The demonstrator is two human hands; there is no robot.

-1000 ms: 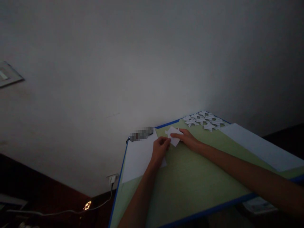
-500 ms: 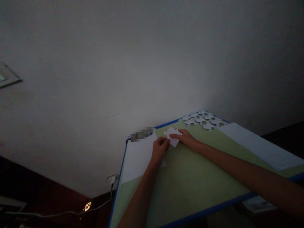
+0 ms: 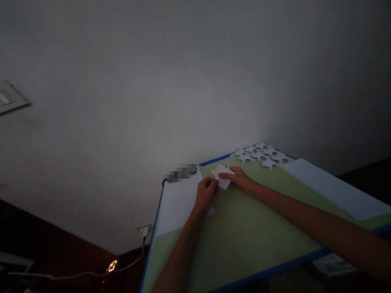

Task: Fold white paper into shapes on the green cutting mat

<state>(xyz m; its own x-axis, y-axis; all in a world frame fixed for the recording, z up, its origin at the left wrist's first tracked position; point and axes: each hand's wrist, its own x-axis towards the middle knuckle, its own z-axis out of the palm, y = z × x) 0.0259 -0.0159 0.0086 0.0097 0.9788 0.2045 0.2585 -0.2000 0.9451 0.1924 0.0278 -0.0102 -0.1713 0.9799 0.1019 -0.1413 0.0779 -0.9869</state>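
Hardly any change over the last second: both hands stay on the same small folded white paper [image 3: 224, 183], and only the camera drifts a touch. The paper has not shifted on the green worktop [image 3: 244, 236]. It lies near the far edge, just right of the far-left corner, touching the right edge of a large white sheet [image 3: 175, 201].

Left hand [image 3: 206, 191]: fingers curled in, knuckles up, fingertips at the paper's near-left edge. It is too dark to tell whether it pinches the edge or only presses it.

Right hand [image 3: 241, 178]: fingers straight and held together, laid flat across the paper and pressing it down, not gripping. The forearm comes in from the near-right corner.

With no lift and no slide, this reads as a held press on the piece, with it still flat on the worktop.

Around it:
- A cluster of small folded white paper shapes [image 3: 261, 154] sits at the far-right corner, apart from the hands and unmoved
- A second white sheet [image 3: 330, 187] runs along the right edge
- A blurred-out dark item [image 3: 182, 172] lies at the far-left corner
- A wall socket with a cable [image 3: 145, 230] is below the left edge, and a plain wall is behind
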